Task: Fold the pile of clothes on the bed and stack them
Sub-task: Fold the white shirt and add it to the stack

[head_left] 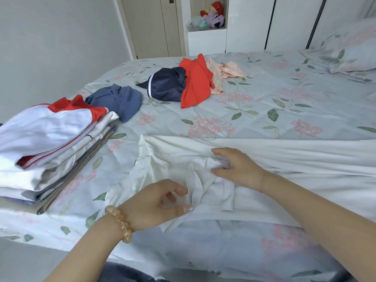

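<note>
A white garment [284, 159] lies spread across the near part of the bed, reaching the right edge of view. My left hand [156, 202], with a bead bracelet on its wrist, pinches a bunched fold of this cloth between thumb and fingers. My right hand [236, 165] grips the crumpled fabric just beyond it. A stack of folded clothes [46, 143], topped by a white and red piece, sits at the left. Unfolded pieces lie farther back: a blue garment [118, 100], a navy garment [166, 84], a red garment [195, 82] and a peach garment [227, 72].
The floral bed sheet [274, 110] covers the bed, with a matching pillow [350, 49] at the far right. Behind the bed stand a wardrobe [284, 21] and a shelf niche with plush toys [209, 17]. A grey wall [50, 47] runs along the left.
</note>
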### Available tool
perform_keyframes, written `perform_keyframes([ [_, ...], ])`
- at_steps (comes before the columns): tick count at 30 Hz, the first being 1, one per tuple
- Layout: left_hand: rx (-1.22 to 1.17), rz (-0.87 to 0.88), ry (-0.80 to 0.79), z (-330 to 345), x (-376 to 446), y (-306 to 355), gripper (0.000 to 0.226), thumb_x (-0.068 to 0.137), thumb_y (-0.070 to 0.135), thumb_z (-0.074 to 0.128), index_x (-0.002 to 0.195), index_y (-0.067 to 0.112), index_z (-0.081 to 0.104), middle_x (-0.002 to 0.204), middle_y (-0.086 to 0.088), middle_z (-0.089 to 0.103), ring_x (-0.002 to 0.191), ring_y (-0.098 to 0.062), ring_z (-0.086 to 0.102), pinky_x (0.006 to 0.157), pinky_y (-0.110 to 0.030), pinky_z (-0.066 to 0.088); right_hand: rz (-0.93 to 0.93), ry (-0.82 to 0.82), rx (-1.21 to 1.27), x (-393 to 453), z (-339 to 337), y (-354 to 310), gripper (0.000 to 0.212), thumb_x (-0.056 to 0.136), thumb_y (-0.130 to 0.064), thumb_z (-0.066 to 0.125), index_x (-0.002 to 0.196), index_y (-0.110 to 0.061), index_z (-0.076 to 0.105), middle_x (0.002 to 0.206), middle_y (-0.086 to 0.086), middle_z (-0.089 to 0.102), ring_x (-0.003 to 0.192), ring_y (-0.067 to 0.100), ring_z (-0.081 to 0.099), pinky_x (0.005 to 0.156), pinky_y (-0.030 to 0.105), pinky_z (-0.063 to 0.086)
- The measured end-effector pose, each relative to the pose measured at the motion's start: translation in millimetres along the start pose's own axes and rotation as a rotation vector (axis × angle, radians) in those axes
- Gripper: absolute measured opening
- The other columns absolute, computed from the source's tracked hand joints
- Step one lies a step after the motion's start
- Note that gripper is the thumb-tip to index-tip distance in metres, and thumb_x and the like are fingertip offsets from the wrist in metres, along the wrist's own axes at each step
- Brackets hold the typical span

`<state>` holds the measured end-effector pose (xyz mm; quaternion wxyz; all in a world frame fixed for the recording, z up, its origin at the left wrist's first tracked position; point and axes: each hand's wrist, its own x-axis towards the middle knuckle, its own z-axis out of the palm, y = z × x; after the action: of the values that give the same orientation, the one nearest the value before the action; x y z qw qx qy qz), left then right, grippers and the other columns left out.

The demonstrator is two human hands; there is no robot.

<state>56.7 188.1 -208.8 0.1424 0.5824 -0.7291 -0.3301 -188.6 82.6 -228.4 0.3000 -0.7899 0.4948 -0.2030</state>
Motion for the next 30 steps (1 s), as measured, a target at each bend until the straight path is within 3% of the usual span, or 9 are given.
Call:
perform_keyframes([
  [3,0.093,-0.004,-0.010,16,-2,1,0.076,0.067,0.076,0.063,0.131,0.042,0.041,0.117,0.026,0.046,0.104,0.005,0.048,0.086,-0.011,0.038,0.041,-0.045,0.060,12,15,-7,0.072,0.081,-0.026,0.078,0.144,-0.015,0.044,0.144,0.001,0.048,0.134,0.016,0.044,0.112,0.029,0.032],
  [5,0.255,0.015,-0.018,26,-5,0,0.075,0.067,0.077,0.063,0.127,0.041,0.036,0.118,0.024,0.037,0.107,0.001,0.039,0.092,-0.016,0.035,0.035,-0.029,0.055,16,19,-10,0.064,0.079,-0.023,0.079,0.137,-0.014,0.053,0.140,0.000,0.052,0.131,0.016,0.047,0.110,0.028,0.034],
  [8,0.469,0.047,0.046,38,-4,3,0.062,0.071,0.069,0.065,0.113,0.030,0.041,0.114,0.015,0.032,0.104,-0.009,0.034,0.093,-0.028,0.039,-0.035,0.010,0.158,11,10,-15,0.027,0.077,-0.012,0.081,0.102,-0.007,0.072,0.101,0.002,0.068,0.097,0.013,0.060,0.085,0.023,0.042],
  [11,0.370,0.069,0.049,32,-4,0,0.045,0.076,0.052,0.071,0.101,0.026,0.043,0.108,0.013,0.035,0.099,-0.011,0.038,0.091,-0.027,0.041,-0.118,-0.092,0.267,-8,-14,-14,0.015,0.074,0.000,0.080,0.085,-0.003,0.071,0.081,-0.003,0.063,0.076,0.003,0.055,0.076,0.014,0.041],
  [15,0.200,0.098,0.069,21,-10,-11,0.033,0.085,0.019,0.069,0.116,0.027,0.060,0.112,0.014,0.047,0.097,-0.002,0.050,0.084,-0.007,0.037,-0.105,-0.312,0.226,-27,-47,-1,0.020,0.073,0.004,0.080,0.090,-0.003,0.073,0.100,0.003,0.074,0.098,0.011,0.067,0.090,0.022,0.050],
  [18,0.158,0.071,0.170,13,-16,-16,0.017,0.086,0.013,0.068,0.095,0.027,0.069,0.096,0.013,0.057,0.080,0.000,0.056,0.076,-0.013,0.041,-0.001,-0.390,0.265,-29,-54,11,0.018,0.076,0.013,0.073,0.085,-0.003,0.071,0.109,0.013,0.073,0.115,0.017,0.064,0.099,0.027,0.050],
  [21,0.012,-0.017,0.214,3,-25,-25,0.009,0.086,0.019,0.071,0.082,0.026,0.071,0.085,0.011,0.067,0.079,-0.003,0.061,0.075,-0.016,0.045,0.061,-0.419,0.302,-25,-54,20,0.016,0.079,0.011,0.070,0.086,-0.003,0.070,0.109,0.016,0.072,0.115,0.019,0.063,0.099,0.026,0.049],
  [26,-0.291,0.037,0.217,-26,-27,-12,0.013,0.091,0.012,0.065,0.079,0.011,0.070,0.071,0.005,0.066,0.068,-0.005,0.056,0.066,-0.018,0.043,0.028,-0.247,0.436,-12,-57,14,0.019,0.076,-0.028,0.076,0.085,-0.013,0.073,0.086,0.010,0.074,0.077,0.011,0.064,0.074,0.016,0.050],
  [30,-0.501,0.053,0.288,-75,11,4,0.028,0.091,0.009,0.060,0.064,0.015,0.061,0.068,0.004,0.055,0.067,-0.007,0.054,0.067,-0.015,0.046,0.093,0.042,0.663,12,-41,13,0.038,0.084,-0.026,0.072,0.103,0.007,0.067,0.101,0.023,0.071,0.092,0.029,0.066,0.088,0.037,0.050],
])
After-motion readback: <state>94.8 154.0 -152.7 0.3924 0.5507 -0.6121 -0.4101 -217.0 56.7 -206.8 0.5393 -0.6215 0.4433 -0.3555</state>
